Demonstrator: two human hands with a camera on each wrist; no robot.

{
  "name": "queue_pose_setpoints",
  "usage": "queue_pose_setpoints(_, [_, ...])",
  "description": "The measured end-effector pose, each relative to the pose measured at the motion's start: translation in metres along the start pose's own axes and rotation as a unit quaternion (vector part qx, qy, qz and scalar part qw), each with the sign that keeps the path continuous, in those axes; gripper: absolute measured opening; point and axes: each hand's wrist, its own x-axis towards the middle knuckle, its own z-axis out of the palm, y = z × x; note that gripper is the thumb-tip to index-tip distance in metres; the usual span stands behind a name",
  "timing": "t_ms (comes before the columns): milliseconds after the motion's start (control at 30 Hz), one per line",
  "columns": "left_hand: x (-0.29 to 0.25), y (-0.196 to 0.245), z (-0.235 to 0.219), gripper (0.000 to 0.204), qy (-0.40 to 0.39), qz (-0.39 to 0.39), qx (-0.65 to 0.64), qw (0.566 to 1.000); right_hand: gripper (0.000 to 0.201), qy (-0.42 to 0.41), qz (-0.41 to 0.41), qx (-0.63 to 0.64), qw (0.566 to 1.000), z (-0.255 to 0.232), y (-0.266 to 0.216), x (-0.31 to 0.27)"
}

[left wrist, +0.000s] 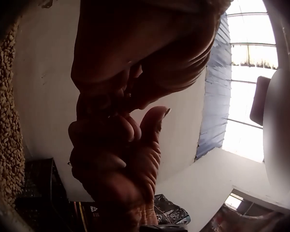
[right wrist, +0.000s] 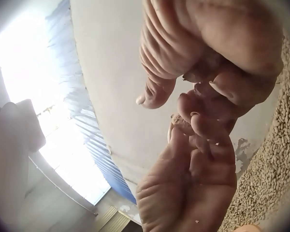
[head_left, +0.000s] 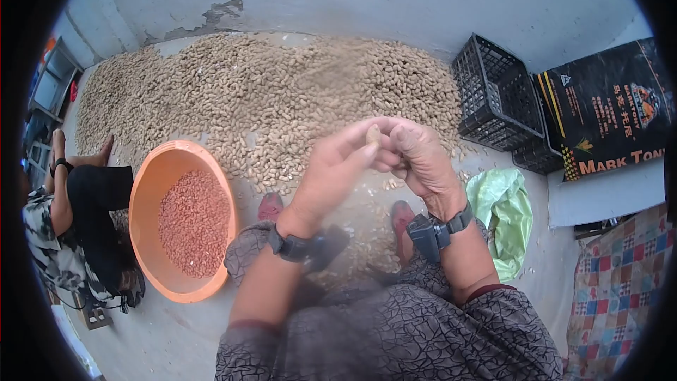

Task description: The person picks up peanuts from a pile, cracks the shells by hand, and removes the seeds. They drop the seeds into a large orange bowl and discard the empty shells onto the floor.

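Both hands meet in front of the body over the floor. The left hand pinches a tan peanut in its shell between thumb and fingertips. Part of this peanut also shows between the lower hand's fingertips in the right wrist view. Right against it is the right hand, its fingers curled and touching the left fingers, with the thumb standing apart from them. I cannot tell whether those curled fingers hold anything. In the left wrist view both hands are dark against the light.
Unshelled peanuts spread along the wall. An orange basin of red kernels stands left, beside a seated person. At right are black crates, a green sack, a black printed bag and a checked cloth.
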Motion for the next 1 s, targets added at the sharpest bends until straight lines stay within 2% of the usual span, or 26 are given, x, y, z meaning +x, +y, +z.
queue_pose_setpoints(33, [0.0,0.0,0.003,0.037,-0.013,-0.007,0.03,0.999,0.032,-0.034,-0.009,-0.028,0.999,-0.002,0.001,-0.002])
queue_pose_setpoints(67, [0.0,0.001,0.004,0.037,-0.015,-0.009,0.028,0.999,0.032,-0.03,-0.009,-0.028,0.999,-0.001,0.0,-0.003])
queue_pose_setpoints(133, [0.001,0.003,0.005,0.035,-0.028,-0.007,0.114,0.993,0.032,-0.027,0.001,-0.098,0.995,0.003,-0.002,-0.005])
queue_pose_setpoints(267, [0.001,0.003,0.007,0.036,-0.056,0.008,0.167,0.984,0.031,-0.057,0.002,-0.072,0.996,0.003,-0.003,-0.007])
queue_pose_setpoints(333, [0.001,-0.002,0.007,0.036,-0.069,0.085,0.19,0.976,0.03,-0.06,0.024,-0.04,0.997,0.003,-0.003,-0.008])
queue_pose_setpoints(467, [-0.002,-0.004,0.012,0.035,-0.065,0.123,0.182,0.973,0.028,-0.018,0.009,-0.031,0.999,-0.002,0.012,-0.005])
queue_pose_setpoints(533, [-0.005,0.002,0.016,0.034,-0.031,0.037,0.151,0.987,0.024,-0.005,0.018,-0.014,1.0,0.001,0.011,-0.006])
queue_pose_setpoints(667, [-0.005,-0.005,0.013,0.033,0.001,0.013,0.192,0.981,0.021,0.018,0.022,-0.036,0.999,0.004,0.008,-0.005])
queue_pose_setpoints(767, [-0.004,-0.008,0.012,0.032,-0.005,0.007,0.131,0.991,0.019,0.051,0.022,-0.043,0.998,0.003,0.01,-0.004])
queue_pose_setpoints(867, [-0.004,-0.007,0.009,0.031,-0.006,0.012,0.127,0.992,0.021,0.016,0.023,-0.027,0.999,-0.005,0.01,-0.001])
queue_pose_setpoints(933, [-0.002,-0.003,0.007,0.031,-0.038,-0.019,0.072,0.997,0.023,-0.026,0.055,-0.001,0.998,-0.007,0.006,-0.001])
queue_pose_setpoints(1000, [-0.001,-0.002,0.004,0.032,-0.036,-0.037,0.077,0.996,0.025,-0.024,0.048,-0.027,0.998,-0.003,0.007,-0.002])
